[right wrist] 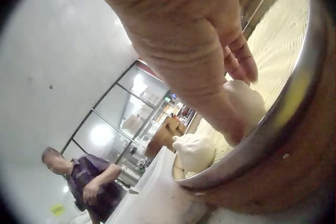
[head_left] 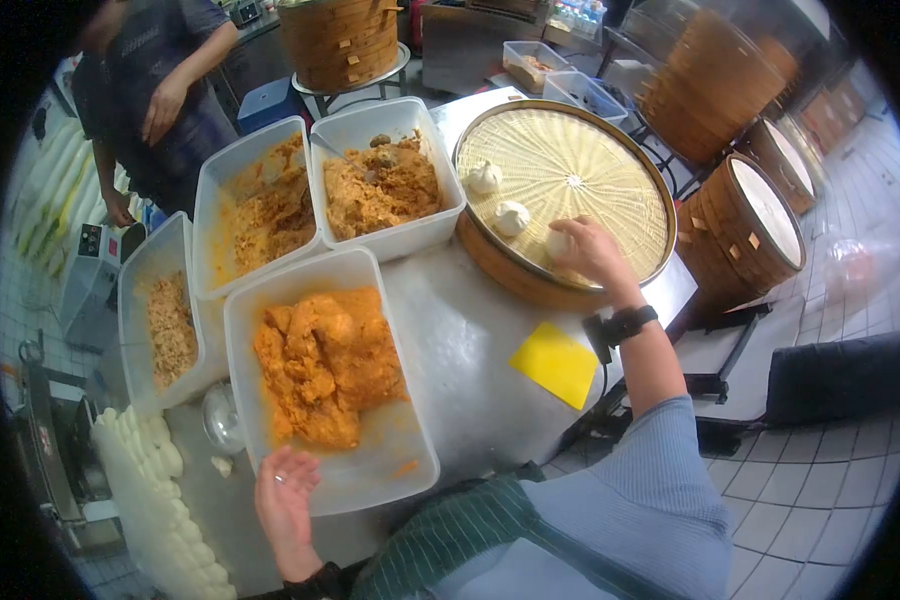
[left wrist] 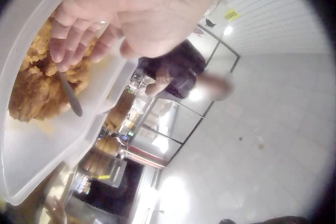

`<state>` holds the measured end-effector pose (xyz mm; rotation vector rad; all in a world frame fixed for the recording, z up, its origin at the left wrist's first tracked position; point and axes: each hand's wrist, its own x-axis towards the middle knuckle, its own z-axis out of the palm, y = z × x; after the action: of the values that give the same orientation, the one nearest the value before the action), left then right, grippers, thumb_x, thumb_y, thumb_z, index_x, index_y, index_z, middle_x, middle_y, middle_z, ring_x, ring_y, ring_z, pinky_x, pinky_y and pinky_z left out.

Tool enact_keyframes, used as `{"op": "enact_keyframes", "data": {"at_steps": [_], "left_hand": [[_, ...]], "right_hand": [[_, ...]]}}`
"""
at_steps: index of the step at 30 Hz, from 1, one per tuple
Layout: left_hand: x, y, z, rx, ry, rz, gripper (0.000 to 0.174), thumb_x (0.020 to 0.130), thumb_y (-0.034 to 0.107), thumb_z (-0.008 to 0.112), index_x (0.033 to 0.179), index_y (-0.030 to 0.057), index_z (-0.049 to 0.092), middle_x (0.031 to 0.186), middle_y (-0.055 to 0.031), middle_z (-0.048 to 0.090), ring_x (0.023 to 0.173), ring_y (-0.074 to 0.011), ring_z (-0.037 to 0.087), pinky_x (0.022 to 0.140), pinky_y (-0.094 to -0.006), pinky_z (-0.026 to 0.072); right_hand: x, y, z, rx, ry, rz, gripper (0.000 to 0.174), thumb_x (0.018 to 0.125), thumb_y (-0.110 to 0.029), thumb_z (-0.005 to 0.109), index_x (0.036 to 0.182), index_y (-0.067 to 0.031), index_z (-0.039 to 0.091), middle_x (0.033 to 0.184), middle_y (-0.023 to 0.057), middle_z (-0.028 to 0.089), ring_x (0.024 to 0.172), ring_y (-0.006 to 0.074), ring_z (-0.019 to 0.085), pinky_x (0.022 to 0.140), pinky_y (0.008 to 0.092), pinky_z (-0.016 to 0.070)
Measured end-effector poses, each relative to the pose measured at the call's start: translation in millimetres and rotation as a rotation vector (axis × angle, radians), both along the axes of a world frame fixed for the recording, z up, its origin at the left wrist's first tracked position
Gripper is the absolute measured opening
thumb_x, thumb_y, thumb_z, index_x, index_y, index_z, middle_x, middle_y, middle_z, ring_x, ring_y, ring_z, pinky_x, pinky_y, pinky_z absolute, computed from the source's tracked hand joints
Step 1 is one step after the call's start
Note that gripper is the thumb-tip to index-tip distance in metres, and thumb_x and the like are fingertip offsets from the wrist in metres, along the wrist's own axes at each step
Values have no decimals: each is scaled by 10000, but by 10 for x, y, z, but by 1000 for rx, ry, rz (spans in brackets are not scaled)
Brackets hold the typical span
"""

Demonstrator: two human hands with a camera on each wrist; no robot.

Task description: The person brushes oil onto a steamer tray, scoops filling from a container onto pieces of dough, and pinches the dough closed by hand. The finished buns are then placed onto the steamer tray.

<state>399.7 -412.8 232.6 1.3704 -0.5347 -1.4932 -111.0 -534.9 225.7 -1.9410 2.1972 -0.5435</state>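
My right hand holds a white filled bun between thumb and fingers, low over the woven mat of a round bamboo steamer. Beside it on the mat sit two pleated buns, one nearer and one farther. The fingers partly cover the held bun. My left hand, with a ring on one finger, is held palm up and empty at the near left corner of a plastic tub. Orange minced filling fills much of that tub. In the left wrist view its fingers are loosely extended.
More tubs of filling stand behind, one with a spoon in it. Rows of white dough pieces lie at the left. A yellow scraper is on the steel table. Stacked steamers stand right; another person stands far left.
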Motion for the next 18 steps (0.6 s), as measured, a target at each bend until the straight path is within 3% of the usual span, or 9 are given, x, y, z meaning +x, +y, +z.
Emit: {"op": "enact_keyframes", "data": {"at_steps": [3,7,9,10,14,16,18], "left_hand": [[1,-3,-9,-6,7,2,382,963,351,458,1112,5,527,962,-136,603,892,-249,609,747,-341,497],[6,-1,11,3,6,-7,381,963,354,459,1113,10,528,965,-133,600,897,-248,608,754,-342,494],[-3,-15,4,-5,9,-11,377,963,355,459,1114,16,529,965,-130,600,898,-248,607,754,-343,494],[11,-7,9,-2,4,-15,373,963,356,459,1114,23,531,964,-127,599,898,-248,606,755,-344,494],[46,-11,-5,7,-4,-23,368,965,357,454,1116,31,533,964,-126,596,897,-249,603,754,-349,494],[33,-4,10,-6,13,18,368,963,319,455,1122,-7,514,953,-158,601,899,-287,614,745,-367,491],[62,-19,-5,1,-2,-15,379,964,345,450,1130,10,516,965,-149,594,901,-269,607,748,-357,496]], "right_hand": [[36,-51,14,50,1,-172,442,673,-271,751,1065,-86,661,967,149,613,902,314,603,796,370,490],[78,-17,-140,-31,-73,-186,429,678,-286,745,1038,-67,666,937,162,615,887,322,609,785,388,492],[134,-56,-257,-89,63,-281,406,676,-289,744,1013,-72,677,925,174,616,868,330,615,778,398,494],[103,-52,-269,-34,86,-256,490,718,-402,715,1088,-89,644,970,183,622,893,329,622,785,402,494],[177,24,137,68,104,-322,584,789,-522,627,1202,-112,574,1028,189,624,925,325,625,791,407,494],[108,50,381,-97,104,-483,612,860,-563,521,1293,-131,494,1067,190,623,964,314,622,799,413,492],[-80,84,500,-280,-64,-524,483,904,-467,506,1213,-100,570,948,171,662,898,282,647,784,379,497]]}}
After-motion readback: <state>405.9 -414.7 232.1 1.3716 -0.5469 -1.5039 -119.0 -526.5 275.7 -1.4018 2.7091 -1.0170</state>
